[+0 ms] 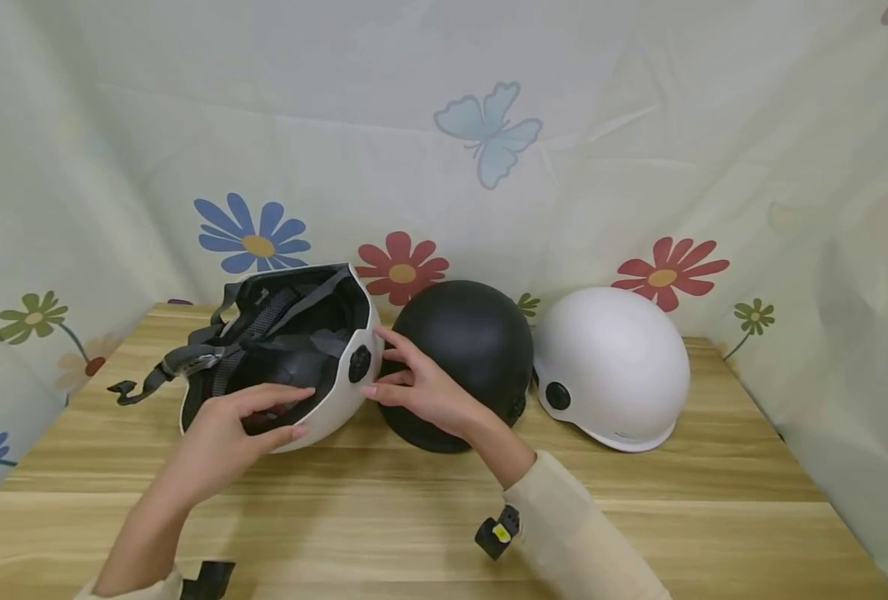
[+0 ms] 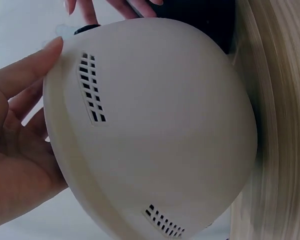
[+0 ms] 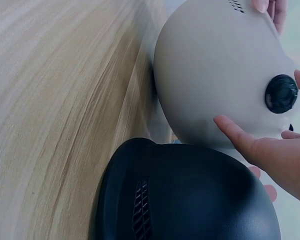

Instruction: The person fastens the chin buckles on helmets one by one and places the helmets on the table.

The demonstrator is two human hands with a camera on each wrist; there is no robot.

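Plain cream fabric sleeve (image 1: 582,525) on right arm, edge short of wrist. Matching cream fabric cuff (image 1: 140,588) on left arm, mostly cut off by frame. Small black boxy device (image 1: 488,542) at right cuff, bright yellow patch (image 1: 501,533) on it. Black angular device (image 1: 210,578) at left cuff.

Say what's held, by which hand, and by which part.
Left hand holds the tipped white helmet by its near rim, thumb outside, fingers inside. Right hand is at its side beside the black disc, with no clear grip.

Soft, diffuse light; faint shadows
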